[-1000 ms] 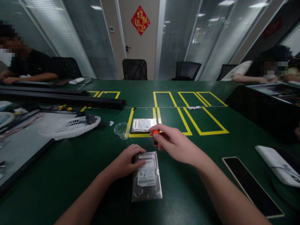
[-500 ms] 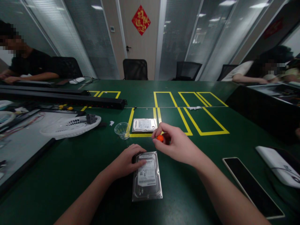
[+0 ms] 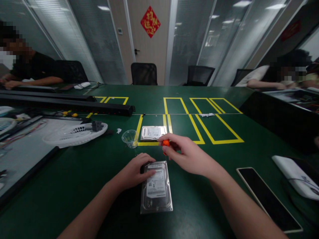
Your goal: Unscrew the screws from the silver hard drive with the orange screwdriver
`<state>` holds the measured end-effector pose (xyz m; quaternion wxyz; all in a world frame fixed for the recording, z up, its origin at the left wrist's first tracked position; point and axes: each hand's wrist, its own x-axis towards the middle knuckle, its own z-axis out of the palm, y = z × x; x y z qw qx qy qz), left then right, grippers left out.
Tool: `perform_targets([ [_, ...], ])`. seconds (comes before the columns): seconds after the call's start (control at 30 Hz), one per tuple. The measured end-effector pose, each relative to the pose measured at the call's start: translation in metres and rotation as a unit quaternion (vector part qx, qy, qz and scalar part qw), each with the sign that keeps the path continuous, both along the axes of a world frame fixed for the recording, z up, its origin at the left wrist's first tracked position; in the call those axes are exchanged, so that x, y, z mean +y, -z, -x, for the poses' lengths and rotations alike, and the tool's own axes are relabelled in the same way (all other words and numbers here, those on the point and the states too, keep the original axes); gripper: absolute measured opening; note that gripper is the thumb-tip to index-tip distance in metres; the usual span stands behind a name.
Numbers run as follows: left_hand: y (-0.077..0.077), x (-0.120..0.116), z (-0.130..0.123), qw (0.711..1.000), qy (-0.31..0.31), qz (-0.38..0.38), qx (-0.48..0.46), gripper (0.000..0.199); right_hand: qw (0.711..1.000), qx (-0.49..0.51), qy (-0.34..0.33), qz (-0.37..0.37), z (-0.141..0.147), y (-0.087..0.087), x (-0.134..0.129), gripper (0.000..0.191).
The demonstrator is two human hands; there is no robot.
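A silver hard drive with a white label lies flat on the green table, close to me. My left hand grips its upper left edge, the thumb resting on the label. Between the fingers of my right hand is an orange-handled screwdriver; its thin shaft points down to the drive's top right corner. A second hard drive lies behind, near yellow tape. Left of that drive stands a clear plastic cup; its contents I cannot make out.
A phone and a white device lie at the right. On the left are a white racket-shaped object, a grey panel and long black bars. People sit at both far sides.
The orange handle in my right hand has tilted upright and shifted slightly left, and its shaft now shows above the drive's corner. My left hand and the drive have stayed put.
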<state>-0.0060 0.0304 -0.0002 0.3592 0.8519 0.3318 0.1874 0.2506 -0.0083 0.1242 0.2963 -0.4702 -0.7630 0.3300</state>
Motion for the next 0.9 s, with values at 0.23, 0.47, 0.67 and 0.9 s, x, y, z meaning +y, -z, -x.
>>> perform_targets([
  [0.23,0.0004,0.0004,0.0003,1.000,0.004,0.009,-0.007,0.028,1.000,0.004,0.020,0.005,-0.0008,0.0018,0.0011,0.008],
  [0.47,0.0015,0.0000,0.0010,1.000,0.001,0.004,-0.001,0.030,0.999,0.010,0.035,0.001,-0.0001,0.0036,-0.0006,0.013],
  [0.67,0.0006,0.0007,-0.0005,1.000,0.001,0.004,-0.002,0.028,0.999,0.017,0.035,0.005,0.0011,0.0061,0.0015,0.015],
  [0.9,0.0014,0.0004,0.0004,1.000,0.001,0.002,-0.003,0.028,0.999,0.012,0.006,-0.031,0.0015,0.0047,0.0011,0.009],
])
